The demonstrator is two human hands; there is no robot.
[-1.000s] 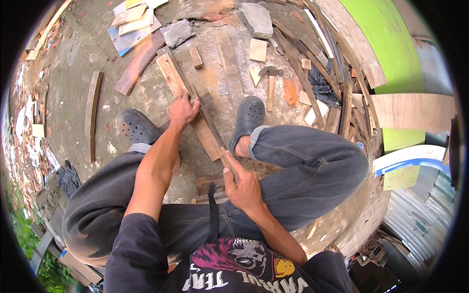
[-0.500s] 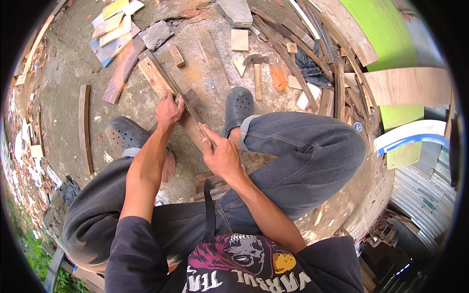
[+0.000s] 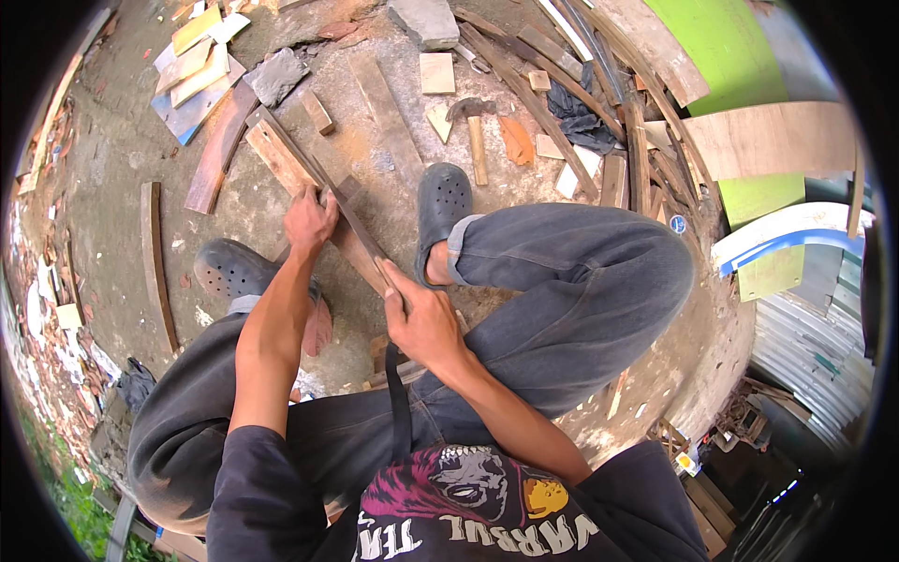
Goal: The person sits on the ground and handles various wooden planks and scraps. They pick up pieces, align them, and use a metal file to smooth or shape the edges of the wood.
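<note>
A wooden board (image 3: 278, 153), pale brown on its face, slants from the upper left toward me between my feet. Along its right edge runs a long, narrow dark strip (image 3: 361, 231); whether it is a tool or another piece of wood I cannot tell. My left hand (image 3: 311, 217) is closed round the board and strip near their middle. My right hand (image 3: 427, 323), lower and to the right, grips the near end of the strip, with its fingers curled and partly hidden. Beside my left hand a small dark piece of wood (image 3: 348, 187) sticks out under the strip.
Ahead lie a hammer (image 3: 476, 140), a flat plank (image 3: 386, 114), a small block (image 3: 318, 112) and a grey stone slab (image 3: 423, 23). A narrow board (image 3: 154, 262) rests at the left. Scrap wood (image 3: 646, 159) piles up at the right, near corrugated metal sheets (image 3: 805, 351).
The whole view has shifted slightly. My right hand sits a little nearer to me and farther from my left hand. Both hands keep their grip.
</note>
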